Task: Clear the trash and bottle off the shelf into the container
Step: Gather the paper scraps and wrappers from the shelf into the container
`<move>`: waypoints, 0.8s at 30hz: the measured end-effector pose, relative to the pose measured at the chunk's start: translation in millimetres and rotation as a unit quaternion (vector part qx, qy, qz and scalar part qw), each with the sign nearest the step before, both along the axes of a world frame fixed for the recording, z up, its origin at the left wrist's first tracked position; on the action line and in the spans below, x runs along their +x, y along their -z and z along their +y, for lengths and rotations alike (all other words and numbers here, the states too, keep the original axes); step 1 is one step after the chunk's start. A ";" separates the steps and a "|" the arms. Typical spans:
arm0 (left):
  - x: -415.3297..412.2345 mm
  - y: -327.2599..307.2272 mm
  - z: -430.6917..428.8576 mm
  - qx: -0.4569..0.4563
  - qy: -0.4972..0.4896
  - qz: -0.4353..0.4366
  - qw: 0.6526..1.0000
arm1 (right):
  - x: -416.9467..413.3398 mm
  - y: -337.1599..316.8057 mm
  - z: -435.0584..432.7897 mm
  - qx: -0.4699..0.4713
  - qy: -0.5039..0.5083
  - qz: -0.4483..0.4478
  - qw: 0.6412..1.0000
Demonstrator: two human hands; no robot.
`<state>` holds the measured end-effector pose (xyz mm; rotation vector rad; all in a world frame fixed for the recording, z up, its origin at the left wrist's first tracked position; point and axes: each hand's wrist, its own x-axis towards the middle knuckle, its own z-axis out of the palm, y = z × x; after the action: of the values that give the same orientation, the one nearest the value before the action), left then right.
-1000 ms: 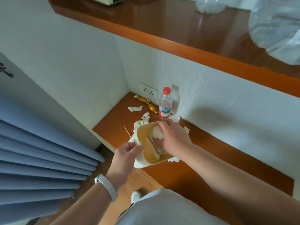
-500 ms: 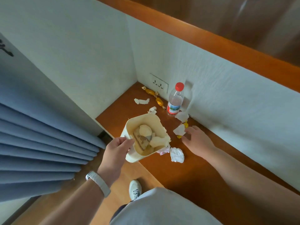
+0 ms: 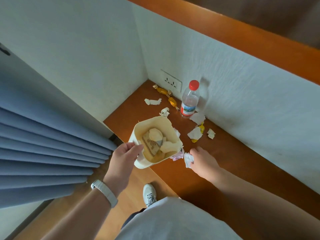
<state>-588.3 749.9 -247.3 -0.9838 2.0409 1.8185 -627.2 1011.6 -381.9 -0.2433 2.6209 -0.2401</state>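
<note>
Bottle label: water bottle (image 3: 189, 99), red cap, upright by the back wall; print too small to read.
Left hand (image 3: 124, 155): clamped on the cream container (image 3: 139, 129) rim.
Right hand (image 3: 203, 161): fingers closed, apparently pinching a crumpled tissue (image 3: 188, 159) on the wooden shelf (image 3: 242, 158).
Wrappers: gold candies (image 3: 167, 96) near the wall outlet (image 3: 171, 81).

Right hand (image 3: 204, 161) grips tissue (image 3: 188, 159) beside container (image 3: 138, 163).

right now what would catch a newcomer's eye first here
The cream container, already holding trash, is held by the left hand at the shelf's edge. Beside it the right hand pinches a crumpled tissue. Farther back, a red-capped bottle stands against the wall.
</note>
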 end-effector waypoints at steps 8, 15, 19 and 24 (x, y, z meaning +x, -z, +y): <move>1.4 -6.6 -6.9 0.007 0.026 0.011 1.000 | 6.0 -20.2 -8.7 -0.014 0.076 0.000 0.997; 2.1 -12.0 -17.0 0.027 0.045 0.023 0.998 | 2.9 -106.1 -12.3 -0.094 0.132 0.081 0.983; -0.5 -14.8 -20.4 0.025 0.066 0.035 0.997 | -1.2 -154.3 -28.8 -0.171 0.128 0.157 0.964; -5.5 -13.1 -26.2 0.033 0.101 0.043 0.993 | 1.3 -180.5 -60.5 -0.207 -0.007 0.200 0.958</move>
<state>-593.8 723.7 -234.2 -0.6667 2.0311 1.8362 -625.9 951.1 -201.4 -0.4975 2.9392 -0.8136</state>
